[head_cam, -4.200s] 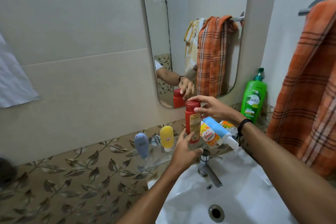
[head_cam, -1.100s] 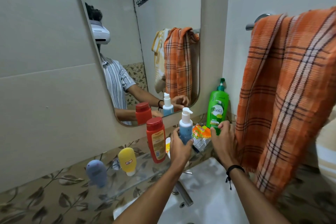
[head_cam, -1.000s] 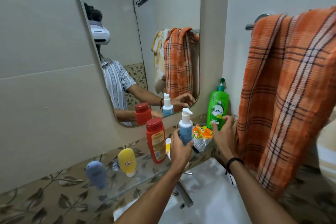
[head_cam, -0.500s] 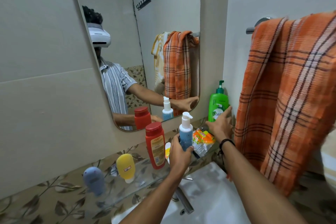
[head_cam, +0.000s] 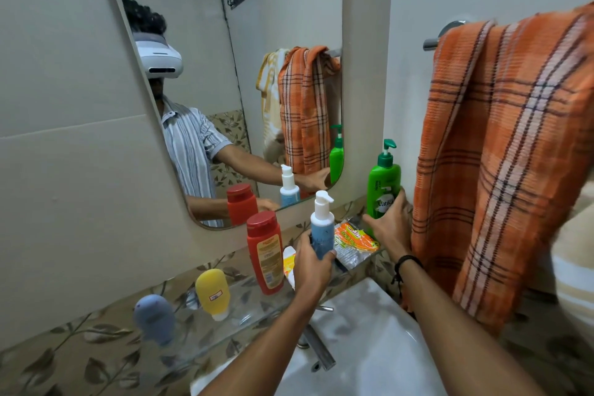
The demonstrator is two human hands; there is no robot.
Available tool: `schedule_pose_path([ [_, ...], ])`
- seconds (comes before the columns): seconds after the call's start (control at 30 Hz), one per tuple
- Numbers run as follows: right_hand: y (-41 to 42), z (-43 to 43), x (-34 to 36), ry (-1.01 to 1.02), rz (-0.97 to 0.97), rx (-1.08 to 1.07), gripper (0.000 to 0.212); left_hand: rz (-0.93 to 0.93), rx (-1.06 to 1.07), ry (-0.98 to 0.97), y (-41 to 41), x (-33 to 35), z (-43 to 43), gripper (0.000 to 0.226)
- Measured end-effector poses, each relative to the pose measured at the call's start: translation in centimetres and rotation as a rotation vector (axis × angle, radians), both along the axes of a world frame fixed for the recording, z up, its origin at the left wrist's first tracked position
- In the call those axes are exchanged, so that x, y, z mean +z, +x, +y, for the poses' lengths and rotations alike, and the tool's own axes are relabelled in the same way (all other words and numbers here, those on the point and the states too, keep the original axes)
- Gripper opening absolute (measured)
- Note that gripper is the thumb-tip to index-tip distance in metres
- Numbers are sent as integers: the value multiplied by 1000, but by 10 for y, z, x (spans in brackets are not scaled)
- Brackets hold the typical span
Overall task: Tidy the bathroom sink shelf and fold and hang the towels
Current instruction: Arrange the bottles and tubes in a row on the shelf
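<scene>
On the glass shelf (head_cam: 247,305) my left hand (head_cam: 310,264) grips an upright blue pump bottle (head_cam: 322,228) with a white top. My right hand (head_cam: 390,225) wraps around the lower part of a green pump bottle (head_cam: 383,183) at the shelf's right end. Between them lies an orange scrub-pad packet (head_cam: 353,239). A red bottle (head_cam: 265,254) stands left of the blue one, with a white and yellow tube (head_cam: 289,264) lying behind my left hand. A yellow tube (head_cam: 212,296) and a grey-blue tube (head_cam: 154,318) stand further left. An orange plaid towel (head_cam: 501,151) hangs unfolded over a rail (head_cam: 432,43).
A white sink (head_cam: 369,347) with a chrome tap (head_cam: 316,350) sits below the shelf. The mirror (head_cam: 225,74) above reflects the person, the bottles and the towels. A second pale striped towel (head_cam: 572,280) shows at the right edge.
My right hand has moved from the packet up to the green bottle and closed round it. My left hand has stayed on the blue pump bottle. The view has drifted slightly.
</scene>
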State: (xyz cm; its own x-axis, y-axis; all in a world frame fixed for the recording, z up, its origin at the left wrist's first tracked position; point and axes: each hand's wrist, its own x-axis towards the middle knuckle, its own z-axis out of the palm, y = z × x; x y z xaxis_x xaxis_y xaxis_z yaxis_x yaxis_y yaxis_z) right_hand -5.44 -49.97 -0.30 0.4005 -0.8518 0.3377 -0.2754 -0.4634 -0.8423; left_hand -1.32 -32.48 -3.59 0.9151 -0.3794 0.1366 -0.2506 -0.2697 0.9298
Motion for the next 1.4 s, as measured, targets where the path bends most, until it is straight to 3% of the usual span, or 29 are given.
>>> schedule_pose_path([
  [0.3, 1, -1, -3, 34, -1, 32, 110, 11, -13, -10, -3, 4, 3, 59],
  [0.5, -3, 2, -9, 69, 37, 26, 132, 11, -11, -22, -4, 4, 3, 70],
  [0.73, -20, 54, -26, 88, -48, -20, 103, -54, 51, -26, -21, -3, 4, 96],
  [0.87, -57, 87, -22, -116, -226, -70, 25, -70, 119, -119, -55, -4, 6, 93],
  [0.9, -68, 92, -16, -192, -269, -107, 16, -87, 120, -133, -64, -5, 6, 90],
  [1.03, -96, 86, 12, -527, -341, -301, 7, -117, 81, -148, -86, -11, 4, 73],
  [1.2, -116, 70, 53, -774, -381, -426, 16, -55, -84, -207, -98, -6, -9, 58],
  [1.3, -125, 60, 78, -885, -353, -575, 20, -19, -241, -250, -99, 17, -25, 52],
  [1.4, -132, 52, 100, -909, -327, -699, 30, 13, -381, -316, -98, 56, -49, 62],
])
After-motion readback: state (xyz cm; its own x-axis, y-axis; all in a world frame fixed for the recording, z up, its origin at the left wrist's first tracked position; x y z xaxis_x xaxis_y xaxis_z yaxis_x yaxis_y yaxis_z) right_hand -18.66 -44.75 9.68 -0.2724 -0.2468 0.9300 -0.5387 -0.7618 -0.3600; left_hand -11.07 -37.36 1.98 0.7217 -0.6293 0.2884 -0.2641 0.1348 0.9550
